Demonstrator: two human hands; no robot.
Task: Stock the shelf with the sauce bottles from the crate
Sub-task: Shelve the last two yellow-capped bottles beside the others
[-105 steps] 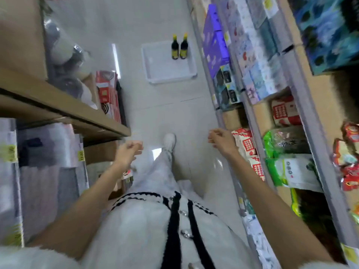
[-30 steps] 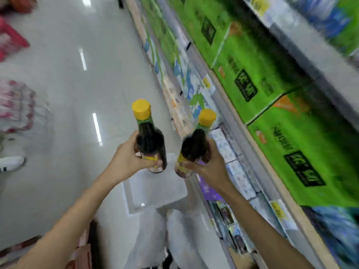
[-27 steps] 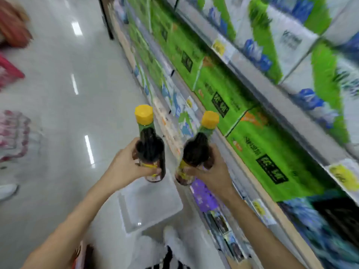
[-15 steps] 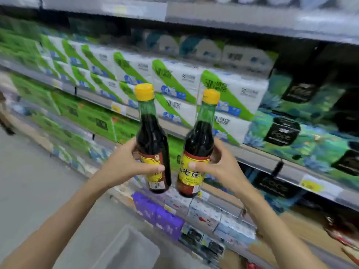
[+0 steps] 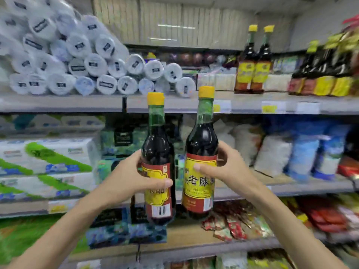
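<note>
- Two dark sauce bottles with yellow caps are held upright, side by side, in front of the shelves: the left bottle (image 5: 157,162) and the right bottle (image 5: 201,156), close but with a narrow gap between them.
- The left hand (image 5: 130,175) is wrapped around the left bottle at label height, thumb across the front.
- The right hand (image 5: 226,167) is clamped on the right bottle in the same way.
- Two matching bottles (image 5: 252,61) stand on the top shelf (image 5: 242,105), up and to the right.
- White rolls (image 5: 87,63) are stacked on that shelf at left.
</note>
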